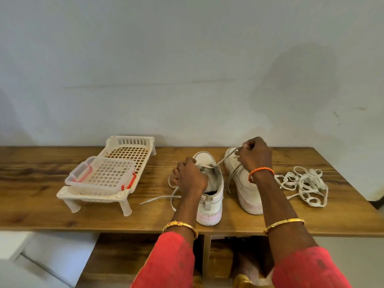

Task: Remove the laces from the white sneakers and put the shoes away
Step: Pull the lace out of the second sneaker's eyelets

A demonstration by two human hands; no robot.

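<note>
Head view: wooden bench top [62,163] against a pale wall.

Lace [226,157]: soft, light, we judge; our right hand [254,156] pinches it, our left hand [190,175] grips the left sneaker [212,196]. Right sneaker [247,192] beside it.

Loose lace pile [305,185], white rack [116,169]: apart, unobstructing.

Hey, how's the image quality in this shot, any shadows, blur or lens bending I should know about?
Head view: soft, even light with no glare; a faint shadow falls on the wall above the right hand; the wide lens bows the wooden table edge; the sneakers and loose lace pile are fairly sharp, the red sleeves soft.
</note>
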